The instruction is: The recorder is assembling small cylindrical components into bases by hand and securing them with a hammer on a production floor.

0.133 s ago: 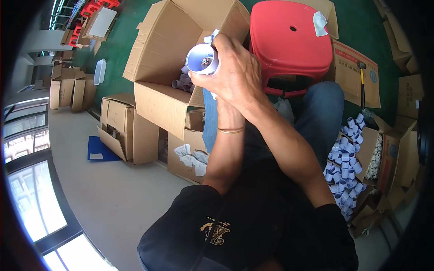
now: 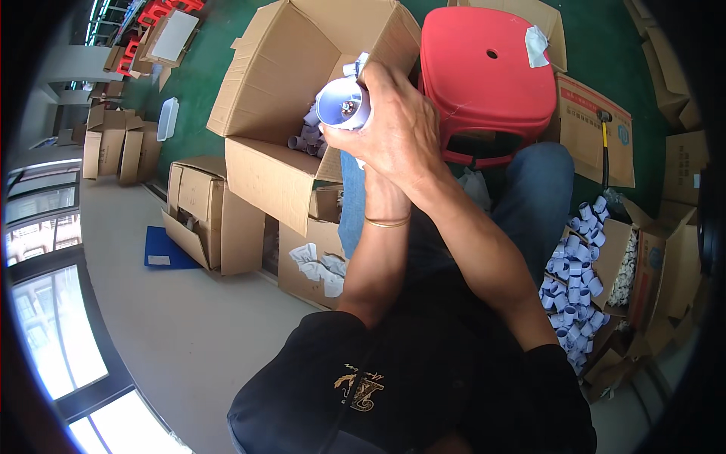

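A large, open-topped brown cardboard box [image 2: 268, 178] is dominating the scene, its near flap hanging toward the person at work. A red plastic stool [image 2: 488, 72] is standing just right of the box; a heap of short, pale lilac plastic tube pieces [image 2: 575, 280] is lying well apart from it, to the right and nearer the person. Over the box's right side, the bare right hand [image 2: 401, 117] is grasping a pale lilac, round-mouthed plastic cylinder [image 2: 330, 106], fingers curling around its wall, thumb lying along the rim. The left hand [image 2: 384, 189] is reaching in beneath the right; its fingers are hiding from view, so what they are doing cannot be told. Good handling is probably calling for an even, steady hold on the outer wall, with the opening left clear. The mouth is facing up toward the person's head; the long axis is running steeply down into the hands, strongly foreshortened, its far end lying hidden. Inside, a small metal part [image 2: 348, 108] is glinting; whether it is sitting loose is unclear, so tipping the mouth downward could be risking a spill.
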Motion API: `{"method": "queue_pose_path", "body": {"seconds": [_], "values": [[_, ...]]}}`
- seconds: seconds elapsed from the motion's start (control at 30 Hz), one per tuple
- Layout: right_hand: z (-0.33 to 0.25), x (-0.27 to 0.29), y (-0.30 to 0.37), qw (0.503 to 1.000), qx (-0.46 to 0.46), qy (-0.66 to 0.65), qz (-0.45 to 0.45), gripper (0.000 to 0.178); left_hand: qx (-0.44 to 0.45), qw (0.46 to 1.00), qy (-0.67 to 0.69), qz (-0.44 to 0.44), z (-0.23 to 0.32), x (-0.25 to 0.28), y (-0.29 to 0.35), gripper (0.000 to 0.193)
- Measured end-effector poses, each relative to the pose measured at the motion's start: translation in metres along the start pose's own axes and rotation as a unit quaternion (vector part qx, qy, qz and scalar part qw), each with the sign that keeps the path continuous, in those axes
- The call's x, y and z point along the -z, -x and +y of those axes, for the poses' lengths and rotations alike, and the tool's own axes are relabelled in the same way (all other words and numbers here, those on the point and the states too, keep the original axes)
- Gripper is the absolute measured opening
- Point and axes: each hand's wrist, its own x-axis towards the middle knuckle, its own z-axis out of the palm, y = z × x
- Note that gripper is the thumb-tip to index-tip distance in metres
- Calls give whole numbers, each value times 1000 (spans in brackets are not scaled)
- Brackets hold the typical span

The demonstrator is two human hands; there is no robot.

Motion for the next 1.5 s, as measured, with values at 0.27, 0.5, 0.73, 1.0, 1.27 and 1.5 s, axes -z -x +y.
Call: {"method": "queue_pose_path", "body": {"seconds": [0.27,0.5,0.73,1.0,1.27,1.5], "values": [[3,5,3,1000,7,1,-18,45,-13,984,89,-151,-23,45,-33,52],[6,9,7,999,36,-4,-33,47,-27,947,167,-274,-39,89,-66,39],[14,14,11,990,107,-88,-27,54,-101,961,98,-239,-44,81,-32,32],[12,14,13,981,154,-107,-47,62,-85,949,174,-249,-36,76,-22,32],[10,14,16,971,181,-144,-59,64,-23,868,252,-428,-15,69,-15,35],[8,16,21,978,133,-146,-63,62,-84,935,119,-324,-12,58,-9,34]]}}
